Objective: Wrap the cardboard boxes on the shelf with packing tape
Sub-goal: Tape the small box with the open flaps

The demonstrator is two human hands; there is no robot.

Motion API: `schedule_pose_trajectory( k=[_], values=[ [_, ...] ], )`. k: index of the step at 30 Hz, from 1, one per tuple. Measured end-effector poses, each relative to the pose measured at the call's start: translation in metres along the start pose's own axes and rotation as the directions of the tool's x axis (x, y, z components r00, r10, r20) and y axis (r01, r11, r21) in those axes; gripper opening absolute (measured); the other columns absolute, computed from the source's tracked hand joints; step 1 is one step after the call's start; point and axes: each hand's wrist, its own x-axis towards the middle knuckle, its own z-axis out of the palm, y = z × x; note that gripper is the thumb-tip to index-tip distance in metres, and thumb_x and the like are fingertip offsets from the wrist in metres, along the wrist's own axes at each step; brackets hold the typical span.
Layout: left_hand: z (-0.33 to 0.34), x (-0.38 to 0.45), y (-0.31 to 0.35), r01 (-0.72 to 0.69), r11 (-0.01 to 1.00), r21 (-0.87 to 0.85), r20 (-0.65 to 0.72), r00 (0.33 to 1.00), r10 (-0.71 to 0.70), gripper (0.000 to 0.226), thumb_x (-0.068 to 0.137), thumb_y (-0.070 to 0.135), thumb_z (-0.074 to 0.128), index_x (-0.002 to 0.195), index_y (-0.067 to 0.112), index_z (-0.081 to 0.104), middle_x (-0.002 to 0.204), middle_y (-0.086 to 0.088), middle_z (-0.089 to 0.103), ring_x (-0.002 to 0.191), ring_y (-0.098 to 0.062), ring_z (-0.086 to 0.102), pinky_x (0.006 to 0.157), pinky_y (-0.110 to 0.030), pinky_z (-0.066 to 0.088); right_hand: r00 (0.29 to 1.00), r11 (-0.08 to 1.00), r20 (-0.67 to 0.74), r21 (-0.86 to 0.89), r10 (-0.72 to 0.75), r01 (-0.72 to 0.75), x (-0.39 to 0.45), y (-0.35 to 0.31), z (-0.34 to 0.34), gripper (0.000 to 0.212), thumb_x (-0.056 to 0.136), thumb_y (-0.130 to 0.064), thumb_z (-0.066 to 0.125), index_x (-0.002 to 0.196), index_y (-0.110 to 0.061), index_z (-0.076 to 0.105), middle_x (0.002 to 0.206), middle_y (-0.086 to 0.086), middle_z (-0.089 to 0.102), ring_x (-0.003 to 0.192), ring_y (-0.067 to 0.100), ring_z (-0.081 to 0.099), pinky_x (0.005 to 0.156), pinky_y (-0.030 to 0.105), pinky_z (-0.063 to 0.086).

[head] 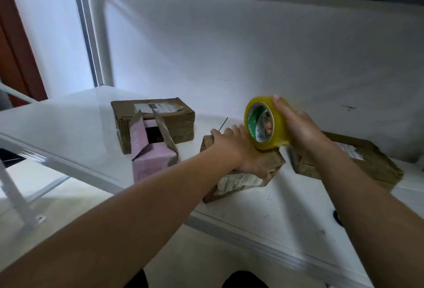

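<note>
Taping the middle cardboard box (241, 173), low and right of centre in the frame on the white shelf (286, 214), looks to be the step in hand, judged from how the tape sits against it. Reaching in from the lower left of the frame, left forearm long and nearly straight, left hand (238, 147) laid palm-down over the top of that box, fingers curled over its far edge and thumb down its near right corner, gripping it steady. Coming in from the lower right, right forearm angled up and inward, right hand (298, 127) wrapped round the yellow roll of packing tape (263, 124), fingers partly visible through the core, one fingertip showing above the rim; roll held on edge with its open core facing the camera, lower rim at or just above the box top beside the left hand. Cannot tell whether a free tape end is already stuck down; no loose strip shows clearly. Next move probably calls for pressing the tape end onto the top face, then drawing the roll across and down a side while keeping the box pinned so it does not slide. Farther back: a flat brown labelled box (358, 159) at right, partly behind the right wrist; a pink carton (149, 161) with flaps open left of centre; behind it, touching or nearly so, a larger brown box with a white label (160, 113).
</note>
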Motion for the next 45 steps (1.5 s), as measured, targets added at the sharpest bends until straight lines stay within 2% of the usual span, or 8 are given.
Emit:
schedule_pose_trajectory(
  k=[9, 14, 25, 31, 34, 37, 41, 45],
  values=[
    [-0.002, 0.017, -0.013, 0.063, 0.995, -0.081, 0.090, 0.994, -0.056, 0.117, 0.069, 0.082, 0.045, 0.153, 0.014, 0.002, 0.159, -0.012, 0.007, 0.142, -0.036, 0.014, 0.107, -0.057, 0.020, 0.948, 0.939, 0.175, -0.272, 0.265, -0.212, 0.007, -0.030, 0.002, 0.051, 0.078, -0.061, 0.061, 0.090, -0.011, 0.065, 0.061, 0.003, 0.071, 0.050, 0.016, 0.067, 0.043, 0.022, 0.051],
    [-0.004, 0.028, -0.013, 0.153, 0.983, -0.102, 0.184, 0.974, -0.133, 0.125, 0.063, 0.079, 0.056, 0.152, 0.010, 0.001, 0.155, -0.014, 0.018, 0.141, -0.035, 0.021, 0.110, -0.055, 0.024, 0.842, 0.738, 0.220, -0.618, 0.493, -0.271, -0.017, -0.015, -0.033, 0.080, 0.051, -0.073, 0.064, 0.105, -0.014, 0.066, 0.091, 0.011, 0.074, 0.080, 0.028, 0.072, 0.073, 0.038, 0.059],
    [-0.011, 0.029, -0.014, 0.159, 0.984, -0.085, 0.278, 0.952, -0.130, 0.134, 0.050, 0.063, 0.067, 0.151, 0.009, -0.002, 0.151, -0.015, 0.026, 0.135, -0.036, 0.029, 0.106, -0.053, 0.034, 0.917, 0.919, 0.115, -0.151, 0.381, -0.363, -0.069, 0.067, -0.016, 0.065, 0.066, -0.066, 0.059, 0.104, -0.013, 0.066, 0.080, 0.008, 0.073, 0.073, 0.021, 0.070, 0.075, 0.035, 0.055],
    [-0.007, 0.022, -0.017, 0.068, 0.991, -0.115, 0.178, 0.983, -0.047, 0.121, 0.069, 0.061, 0.065, 0.151, 0.005, -0.004, 0.154, -0.014, 0.020, 0.138, -0.033, 0.024, 0.108, -0.052, 0.031, 0.921, 0.905, 0.063, -0.223, 0.384, -0.362, -0.069, 0.068, -0.007, 0.053, 0.081, -0.064, 0.054, 0.105, -0.017, 0.064, 0.097, 0.009, 0.070, 0.091, 0.027, 0.066, 0.091, 0.042, 0.052],
    [-0.012, 0.019, -0.021, -0.003, 0.983, -0.183, 0.142, 0.989, 0.030, 0.090, 0.073, 0.056, 0.065, 0.142, 0.006, 0.032, 0.136, -0.010, 0.045, 0.118, -0.027, 0.049, 0.089, -0.039, 0.046, 0.937, 0.897, 0.089, -0.331, 0.338, -0.292, -0.069, 0.059, -0.014, 0.048, 0.079, -0.065, 0.054, 0.096, -0.021, 0.064, 0.080, -0.001, 0.071, 0.077, 0.018, 0.067, 0.073, 0.031, 0.052],
    [-0.024, 0.021, -0.036, -0.033, 0.919, -0.393, 0.188, 0.975, 0.115, 0.044, 0.076, 0.050, 0.066, 0.103, 0.015, 0.063, 0.097, -0.001, 0.068, 0.082, -0.015, 0.066, 0.066, -0.026, 0.049, 0.945, 0.945, 0.222, -0.275, 0.241, -0.176, -0.069, 0.039, -0.028, 0.062, 0.064, -0.067, 0.059, 0.102, -0.018, 0.066, 0.089, 0.003, 0.073, 0.081, 0.021, 0.069, 0.069, 0.029, 0.054],
    [-0.030, 0.017, -0.053, 0.047, 0.739, -0.672, 0.249, 0.954, 0.167, 0.041, 0.085, 0.046, 0.064, 0.105, 0.010, 0.070, 0.099, -0.006, 0.073, 0.089, -0.024, 0.070, 0.078, -0.032, 0.056, 0.928, 0.995, 0.364, 0.019, 0.084, -0.097, -0.053, 0.014, -0.037, 0.044, 0.063, -0.041, 0.083, 0.089, -0.010, 0.067, 0.069, 0.004, 0.071, 0.059, 0.014, 0.067, 0.054, 0.024, 0.054],
    [-0.024, 0.017, -0.041, -0.056, 0.983, -0.174, 0.076, 0.995, 0.070, 0.043, 0.098, 0.044, 0.046, 0.121, 0.009, 0.057, 0.116, -0.004, 0.061, 0.102, -0.023, 0.058, 0.083, -0.034, 0.043, 0.963, 0.996, 0.255, -0.008, 0.084, -0.084, -0.037, 0.021, -0.018, 0.048, 0.062, -0.041, 0.076, 0.100, -0.013, 0.067, 0.079, 0.000, 0.074, 0.067, 0.010, 0.070, 0.054, 0.019, 0.052]
  ],
)
